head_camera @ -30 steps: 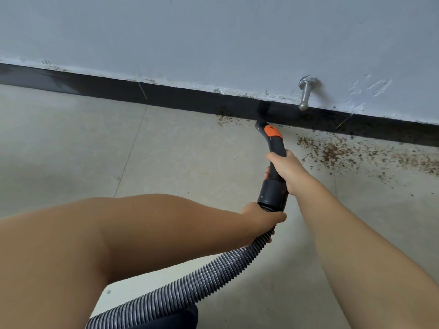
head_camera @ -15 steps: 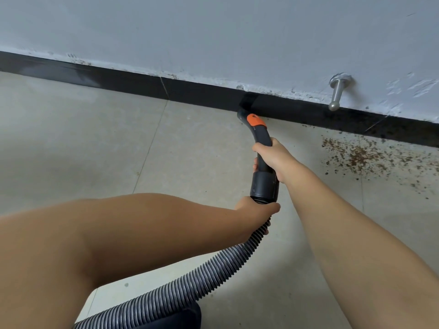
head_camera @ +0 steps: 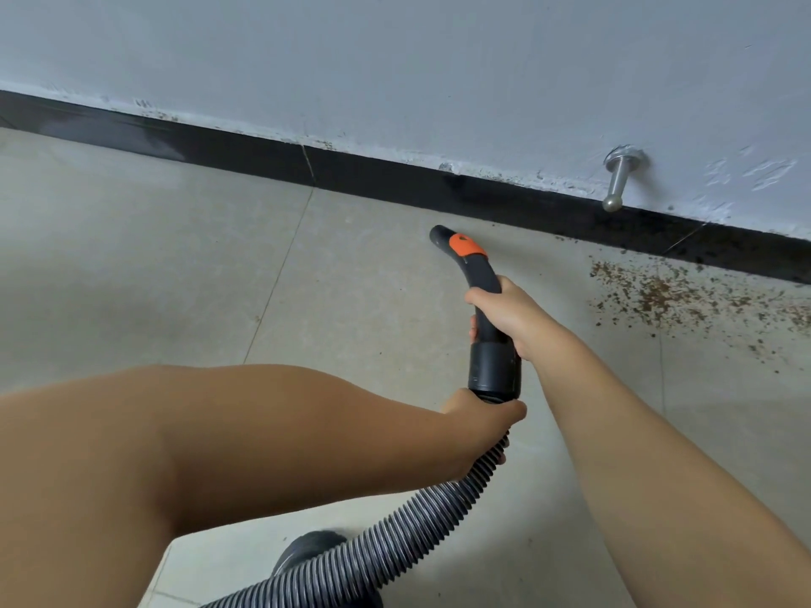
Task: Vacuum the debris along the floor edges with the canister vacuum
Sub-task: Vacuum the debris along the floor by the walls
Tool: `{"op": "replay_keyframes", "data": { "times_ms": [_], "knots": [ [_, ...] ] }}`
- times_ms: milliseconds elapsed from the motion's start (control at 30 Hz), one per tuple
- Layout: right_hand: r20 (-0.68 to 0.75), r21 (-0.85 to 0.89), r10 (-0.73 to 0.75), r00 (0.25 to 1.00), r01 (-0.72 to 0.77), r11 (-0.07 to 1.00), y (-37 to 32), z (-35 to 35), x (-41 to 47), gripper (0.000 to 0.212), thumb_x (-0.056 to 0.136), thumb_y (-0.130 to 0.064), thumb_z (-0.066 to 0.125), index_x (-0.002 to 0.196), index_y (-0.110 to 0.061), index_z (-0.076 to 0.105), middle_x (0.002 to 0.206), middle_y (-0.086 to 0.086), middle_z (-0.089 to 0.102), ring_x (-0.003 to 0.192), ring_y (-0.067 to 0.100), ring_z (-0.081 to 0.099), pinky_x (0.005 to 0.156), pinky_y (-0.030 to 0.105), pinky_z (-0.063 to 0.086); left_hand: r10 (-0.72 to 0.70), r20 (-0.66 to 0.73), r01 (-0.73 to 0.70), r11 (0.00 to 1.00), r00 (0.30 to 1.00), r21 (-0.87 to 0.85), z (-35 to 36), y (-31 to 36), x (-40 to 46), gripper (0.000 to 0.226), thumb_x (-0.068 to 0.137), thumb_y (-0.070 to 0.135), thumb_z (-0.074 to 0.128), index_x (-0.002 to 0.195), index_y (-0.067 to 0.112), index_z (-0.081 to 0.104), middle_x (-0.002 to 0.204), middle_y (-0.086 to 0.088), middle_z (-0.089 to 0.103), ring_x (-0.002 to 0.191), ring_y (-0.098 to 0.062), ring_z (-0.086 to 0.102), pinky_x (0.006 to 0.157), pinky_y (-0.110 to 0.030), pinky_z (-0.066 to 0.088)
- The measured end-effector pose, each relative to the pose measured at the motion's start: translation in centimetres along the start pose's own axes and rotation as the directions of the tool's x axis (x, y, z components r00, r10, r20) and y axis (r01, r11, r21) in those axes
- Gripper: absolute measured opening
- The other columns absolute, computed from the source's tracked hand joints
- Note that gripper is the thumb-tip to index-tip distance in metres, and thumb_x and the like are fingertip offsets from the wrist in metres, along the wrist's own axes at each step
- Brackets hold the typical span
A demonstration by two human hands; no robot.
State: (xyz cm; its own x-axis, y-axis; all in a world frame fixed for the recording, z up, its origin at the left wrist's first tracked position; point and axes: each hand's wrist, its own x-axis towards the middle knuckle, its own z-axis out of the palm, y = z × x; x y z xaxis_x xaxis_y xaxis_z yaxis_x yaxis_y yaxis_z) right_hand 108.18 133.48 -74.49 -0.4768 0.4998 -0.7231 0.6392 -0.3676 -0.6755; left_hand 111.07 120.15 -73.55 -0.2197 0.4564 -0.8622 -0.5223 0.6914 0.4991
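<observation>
Head view, looking down at a pale tiled floor (head_camera: 131, 265) where it meets a grey-white wall (head_camera: 395, 59) along a black skirting board (head_camera: 245, 147). Right hand (head_camera: 511, 315) wrapped round the curved black vacuum handle (head_camera: 482, 278), fingers curled tight about it, thumb side toward the open tip. Orange slider (head_camera: 466, 245) just behind that tip, which points up and left and lies near the skirting without touching it; whether it rests on the tile or hangs just above cannot be told. Below the right hand, a wider black cuff (head_camera: 493, 366). Left hand (head_camera: 485, 421) directly under the cuff, fingers closed round the top of the ribbed grey hose (head_camera: 395, 541), thumb lying over its upper side. Hose running down and left from there to the bottom edge, passing over a dark rounded part of the canister (head_camera: 309, 548), only partly in frame. Left forearm stretched across the lower left, right forearm coming in from the lower right. Brown debris (head_camera: 671, 296) scattered on the tile to the right of the handle, well apart from the tip, thickest close to the skirting and thinning toward the right edge. Metal door stop (head_camera: 616, 182) projecting from the wall above that patch. White paint smears along the top edge of the skirting.
</observation>
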Motion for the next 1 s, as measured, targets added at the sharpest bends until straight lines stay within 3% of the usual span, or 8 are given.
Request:
{"op": "replay_keyframes", "data": {
  "times_ms": [200, 367, 600, 700, 867, 1000],
  "knots": [
    [-0.04, 0.033, 0.004, 0.999, -0.002, 0.999, -0.1, -0.6, 0.1, 0.028, 0.089, -0.013, 0.055, 0.115, -0.018, 0.047, 0.066, 0.009, 0.056, 0.042, 0.017, 0.055, 0.047, 0.027, 0.051, 0.015, 0.012, -0.015, 0.998, 1.0, 0.06, -0.3, 0.6, 0.3, 0.022, 0.085, 0.02, 0.065, 0.098, 0.007, 0.052, 0.068, -0.007, 0.054, 0.052, -0.02, 0.054, 0.067, -0.033, 0.052],
    [-0.171, 0.125, 0.049, 0.984, -0.027, 0.992, 1.4, -5.7, -0.6, 0.023, 0.091, -0.014, 0.055, 0.112, -0.017, 0.047, 0.071, 0.01, 0.056, 0.047, 0.019, 0.054, 0.05, 0.029, 0.051, -0.011, 0.122, -0.009, 0.987, 0.992, 0.162, 2.7, 1.5, 0.9, 0.025, 0.085, 0.022, 0.066, 0.101, 0.008, 0.053, 0.069, -0.005, 0.054, 0.05, -0.017, 0.053, 0.05, -0.021, 0.047],
    [-0.381, 0.256, 0.115, 0.917, -0.015, 0.967, 3.1, -11.2, -0.5, 0.021, 0.093, -0.013, 0.054, 0.111, -0.013, 0.044, 0.072, 0.01, 0.054, 0.05, 0.02, 0.052, 0.04, 0.022, 0.046, 0.003, 0.183, -0.049, 0.967, 0.983, 0.249, 6.5, 2.9, 2.4, 0.024, 0.085, 0.022, 0.067, 0.099, 0.007, 0.054, 0.068, -0.004, 0.054, 0.049, -0.016, 0.052, 0.044, -0.018, 0.044],
    [-0.367, 0.242, 0.096, 0.925, -0.005, 0.97, 2.7, -10.5, 0.0, 0.021, 0.093, -0.013, 0.054, 0.111, -0.014, 0.043, 0.073, 0.01, 0.053, 0.051, 0.02, 0.052, 0.04, 0.022, 0.047, 0.012, 0.159, -0.05, 0.971, 0.987, 0.233, 6.0, 2.9, 2.6, 0.024, 0.085, 0.021, 0.067, 0.1, 0.008, 0.054, 0.068, -0.004, 0.054, 0.049, -0.015, 0.052, 0.041, -0.016, 0.044],
    [-0.302, 0.171, 0.034, 0.953, 0.019, 0.985, 1.9, -6.8, 0.8, 0.024, 0.09, -0.011, 0.055, 0.111, -0.016, 0.044, 0.076, 0.009, 0.053, 0.053, 0.02, 0.052, 0.041, 0.024, 0.047, 0.019, 0.102, -0.036, 0.984, 0.995, 0.174, 3.6, 1.8, 2.5, 0.017, 0.085, 0.021, 0.066, 0.092, 0.012, 0.053, 0.068, -0.005, 0.054, 0.05, -0.017, 0.052, 0.053, -0.024, 0.049],
    [-0.236, 0.064, -0.021, 0.972, 0.037, 0.997, 1.2, -3.4, 1.4, 0.028, 0.09, -0.014, 0.054, 0.116, -0.018, 0.044, 0.073, 0.009, 0.056, 0.05, 0.021, 0.055, 0.051, 0.029, 0.051, 0.023, 0.041, -0.028, 0.992, 0.999, 0.123, 1.4, 1.1, 2.3, 0.016, 0.085, 0.021, 0.066, 0.089, 0.012, 0.052, 0.067, -0.006, 0.054, 0.05, -0.018, 0.053, 0.062, -0.029, 0.05]
  ]
}}
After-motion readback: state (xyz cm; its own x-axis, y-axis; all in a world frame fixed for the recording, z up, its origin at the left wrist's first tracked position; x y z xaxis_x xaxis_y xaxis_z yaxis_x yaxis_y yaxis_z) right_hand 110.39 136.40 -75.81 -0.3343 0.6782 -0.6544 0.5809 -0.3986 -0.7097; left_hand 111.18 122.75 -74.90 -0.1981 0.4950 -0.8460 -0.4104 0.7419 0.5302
